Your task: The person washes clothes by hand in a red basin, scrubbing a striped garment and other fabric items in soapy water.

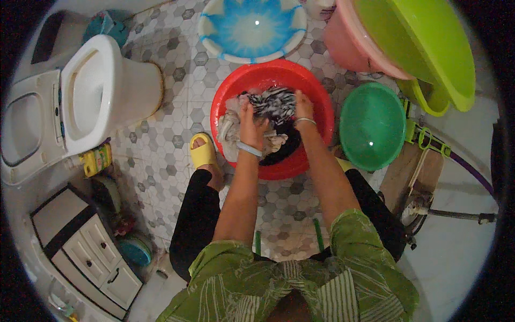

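A red plastic basin (322, 141) stands on the tiled floor between my feet, with wet clothes in it. My left hand (251, 124), a pale bangle at its wrist, lies on the clothes between a beige cloth (229, 135) and a black-and-white patterned cloth (273, 102). At that patterned cloth's right edge is my right hand (303, 108), with a thin bangle. Its fingers are bent against the cloth, but whether they grip it is hidden. A black cloth (287, 141) lies between my wrists.
Beyond the red basin is a blue-and-white basin (253, 32). A green basin (372, 129) stands right, below a pink tub (350, 44) and a lime-green tub (442, 48). A white toilet (136, 88) is left, a cabinet (86, 257) lower left. Yellow slippers (202, 152) are on my feet.
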`<control>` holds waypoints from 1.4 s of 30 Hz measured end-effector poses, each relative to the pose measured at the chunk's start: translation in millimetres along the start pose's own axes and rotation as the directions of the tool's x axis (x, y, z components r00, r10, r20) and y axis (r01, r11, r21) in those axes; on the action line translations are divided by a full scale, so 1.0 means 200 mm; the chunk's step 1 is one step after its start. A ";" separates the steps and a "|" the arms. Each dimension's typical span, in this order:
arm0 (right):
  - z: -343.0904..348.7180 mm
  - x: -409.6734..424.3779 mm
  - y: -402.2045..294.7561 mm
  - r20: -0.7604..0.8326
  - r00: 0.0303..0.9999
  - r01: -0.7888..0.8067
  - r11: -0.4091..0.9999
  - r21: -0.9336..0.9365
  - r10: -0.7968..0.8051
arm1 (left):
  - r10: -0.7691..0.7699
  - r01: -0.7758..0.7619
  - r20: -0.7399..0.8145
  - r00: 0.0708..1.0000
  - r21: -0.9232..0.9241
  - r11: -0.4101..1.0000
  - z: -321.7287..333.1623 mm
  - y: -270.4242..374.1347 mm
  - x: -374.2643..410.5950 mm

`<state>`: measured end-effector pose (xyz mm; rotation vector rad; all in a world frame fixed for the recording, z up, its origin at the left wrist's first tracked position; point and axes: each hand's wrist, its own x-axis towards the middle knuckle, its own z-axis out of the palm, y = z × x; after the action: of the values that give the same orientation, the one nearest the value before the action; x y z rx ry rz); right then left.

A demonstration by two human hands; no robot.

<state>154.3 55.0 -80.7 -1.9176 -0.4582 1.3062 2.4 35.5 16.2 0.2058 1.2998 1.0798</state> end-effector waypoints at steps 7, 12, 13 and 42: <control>-0.08 0.02 0.30 0.060 0.968 0.221 0.707 -0.672 -0.244 | -0.295 0.330 0.205 0.933 -0.163 0.930 -0.11 -0.22 0.09; 0.18 -0.46 0.05 0.051 0.922 0.381 0.876 -0.295 -0.384 | -0.189 0.248 0.335 0.923 -0.142 0.958 -0.17 -0.29 0.24; 0.15 -0.62 0.00 0.159 0.902 0.432 0.828 -0.357 -0.402 | -0.236 0.385 0.489 0.839 -0.228 0.895 -0.22 -0.29 0.25; 0.22 -0.93 -0.31 0.233 0.705 0.693 0.582 -0.425 -0.670 | -0.071 0.333 0.479 0.875 -0.489 0.806 -0.15 -0.05 -0.01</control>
<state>44.9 -9.9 73.8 -1.7704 -1.5176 0.7351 -16.8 15.7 1.9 -0.1357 0.5395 1.0988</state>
